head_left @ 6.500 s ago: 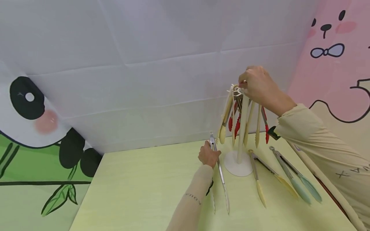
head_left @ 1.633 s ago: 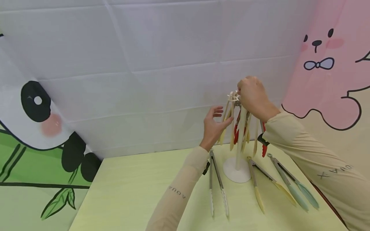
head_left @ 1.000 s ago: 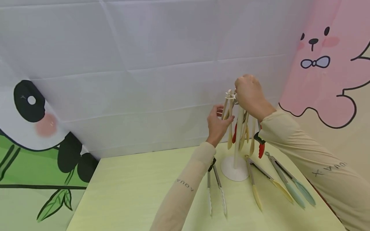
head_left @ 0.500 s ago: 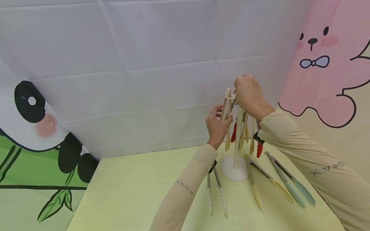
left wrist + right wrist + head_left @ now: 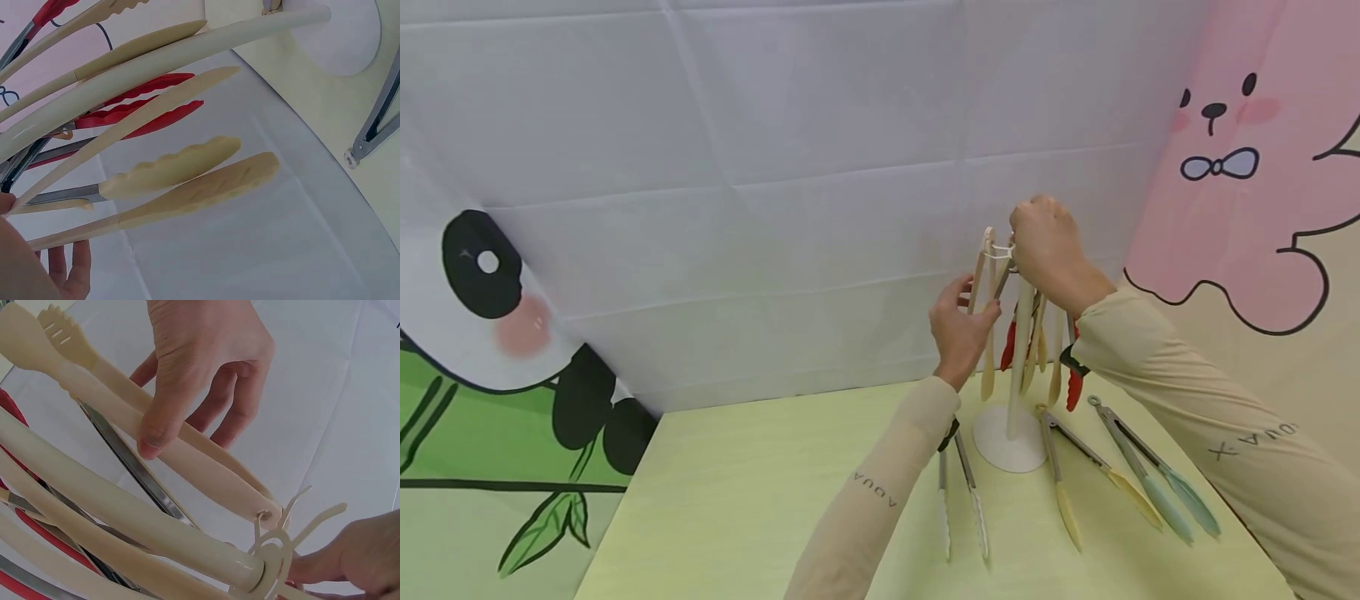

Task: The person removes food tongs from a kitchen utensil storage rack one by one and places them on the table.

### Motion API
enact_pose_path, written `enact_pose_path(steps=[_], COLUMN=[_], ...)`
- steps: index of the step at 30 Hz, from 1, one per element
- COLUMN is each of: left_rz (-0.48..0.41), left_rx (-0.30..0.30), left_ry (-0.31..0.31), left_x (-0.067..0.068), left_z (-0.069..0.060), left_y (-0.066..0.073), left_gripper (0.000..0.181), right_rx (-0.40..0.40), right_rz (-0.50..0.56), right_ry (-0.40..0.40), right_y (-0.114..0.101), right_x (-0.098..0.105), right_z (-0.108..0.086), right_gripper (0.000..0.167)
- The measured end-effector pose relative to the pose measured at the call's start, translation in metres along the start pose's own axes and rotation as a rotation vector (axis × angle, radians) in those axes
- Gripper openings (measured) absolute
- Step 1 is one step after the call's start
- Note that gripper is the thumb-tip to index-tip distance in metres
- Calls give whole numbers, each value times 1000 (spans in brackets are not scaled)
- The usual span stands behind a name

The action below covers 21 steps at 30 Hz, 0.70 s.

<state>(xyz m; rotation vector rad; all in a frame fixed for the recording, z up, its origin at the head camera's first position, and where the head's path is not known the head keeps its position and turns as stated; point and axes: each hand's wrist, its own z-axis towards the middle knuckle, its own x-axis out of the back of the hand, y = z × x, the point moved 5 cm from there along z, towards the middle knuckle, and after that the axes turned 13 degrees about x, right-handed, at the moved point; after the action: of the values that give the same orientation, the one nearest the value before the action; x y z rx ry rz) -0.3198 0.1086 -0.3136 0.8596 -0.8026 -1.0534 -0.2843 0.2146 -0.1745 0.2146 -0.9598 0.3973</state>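
Note:
A white stand (image 5: 1010, 446) with a ring of hooks (image 5: 331, 520) on top carries several hanging tongs. My left hand (image 5: 958, 333) holds beige tongs (image 5: 215, 484) beside the pole, thumb on one arm and fingers round the other. The handle end of these tongs sits at a hook; in the left wrist view their serrated tip (image 5: 212, 184) points away from the hand. My right hand (image 5: 1048, 246) grips the top of the stand with curled fingers; its fingertips are partly hidden behind the ring in the right wrist view.
Red-tipped tongs (image 5: 165, 119) and other beige ones hang close round the pole. On the table (image 5: 752, 492) lie silver tongs (image 5: 973, 496), yellow-tipped tongs (image 5: 1063, 508) and green-tipped tongs (image 5: 1161, 496). A white cloth wall (image 5: 820, 250) stands behind.
My left hand has left the silver tongs on the table, risen to the stand and taken hold of the beige tongs, whose top has shifted slightly left. My right hand stays at the stand's top.

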Motion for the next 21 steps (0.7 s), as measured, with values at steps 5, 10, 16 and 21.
enact_pose_path(steps=[5,10,16,21], left_rz=[3,-21,-13,-16], left_rx=[22,43,81,71], left_ry=[12,5,-6,7], left_x=[5,11,16,22], left_z=[3,5,6,6], left_y=[0,0,-3,-4], left_gripper=[44,44,44,44], right_rx=[9,21,22,20], right_rz=[-26,-40,-44,-24], right_ry=[-1,2,14,23], right_y=[1,1,2,2], right_x=[-1,-2,-2,-2], right_z=[1,1,0,-2], right_gripper=[10,9,9,12])
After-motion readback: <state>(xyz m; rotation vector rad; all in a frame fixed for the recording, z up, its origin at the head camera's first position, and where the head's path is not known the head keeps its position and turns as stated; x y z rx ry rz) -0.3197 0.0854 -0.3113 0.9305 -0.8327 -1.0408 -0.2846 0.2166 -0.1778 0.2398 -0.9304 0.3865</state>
